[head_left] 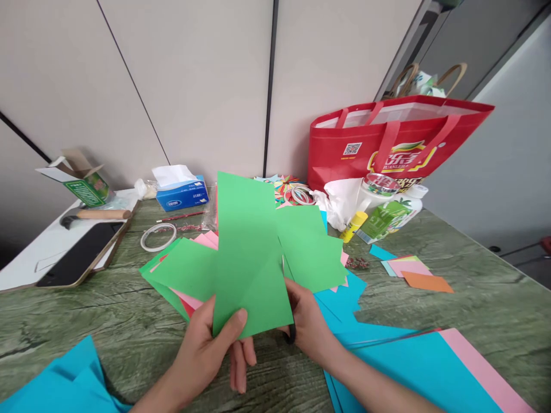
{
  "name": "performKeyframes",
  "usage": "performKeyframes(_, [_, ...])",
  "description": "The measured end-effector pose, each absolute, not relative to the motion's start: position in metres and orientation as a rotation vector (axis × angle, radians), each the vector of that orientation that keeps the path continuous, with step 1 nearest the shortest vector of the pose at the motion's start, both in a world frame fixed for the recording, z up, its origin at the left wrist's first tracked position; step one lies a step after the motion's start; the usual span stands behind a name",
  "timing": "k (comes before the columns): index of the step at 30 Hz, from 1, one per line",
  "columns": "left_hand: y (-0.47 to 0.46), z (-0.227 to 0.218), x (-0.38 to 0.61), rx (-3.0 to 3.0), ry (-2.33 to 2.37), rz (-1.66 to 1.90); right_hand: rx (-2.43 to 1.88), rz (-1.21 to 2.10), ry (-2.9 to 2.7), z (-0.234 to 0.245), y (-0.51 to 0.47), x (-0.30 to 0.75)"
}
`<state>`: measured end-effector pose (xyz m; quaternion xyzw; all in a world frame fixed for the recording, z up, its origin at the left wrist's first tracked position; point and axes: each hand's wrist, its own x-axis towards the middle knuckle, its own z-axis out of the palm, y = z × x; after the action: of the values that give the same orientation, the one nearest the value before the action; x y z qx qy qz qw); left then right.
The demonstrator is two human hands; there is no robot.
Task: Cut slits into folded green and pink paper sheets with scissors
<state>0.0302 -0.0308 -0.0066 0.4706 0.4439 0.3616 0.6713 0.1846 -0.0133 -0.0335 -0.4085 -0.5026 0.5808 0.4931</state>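
Observation:
My left hand (217, 344) pinches the lower left part of a green sheet of paper (249, 246), thumb on its face and fingers behind. The sheet is held up above the table. At its right edge my right hand (307, 318) is closed round scissors (291, 334); a dark handle loop and a bit of blade show, the remainder lies behind the paper. Behind the held sheet, more green paper (316, 246) lies over pink and blue sheets. On the left, another green sheet (189, 267) rests on pink and red paper.
Blue sheets (413, 367) lie at the front right, folded blue paper (64, 378) at the front left. Farther back stand a tissue box (183, 194), a yellow glue stick (353, 226) and a red bag (387, 143). A phone (81, 255) and a tape roll (158, 237) lie left.

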Motion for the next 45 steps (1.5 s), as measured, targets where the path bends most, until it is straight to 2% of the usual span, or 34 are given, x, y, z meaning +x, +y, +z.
performKeyframes(18, [-0.032, -0.005, 0.032, 1.063, 1.026, 0.815, -1.003, 1.487, -1.034, -0.035, -0.011, 0.182])
performKeyframes(31, [-0.031, -0.007, 0.031, 1.071, 1.004, 0.845, -0.939, 1.435, -1.196, -0.037, -0.012, 0.186])
performKeyframes(45, [-0.032, -0.006, 0.031, 1.070, 1.015, 0.828, -0.971, 1.542, -0.840, -0.036, -0.011, 0.180])
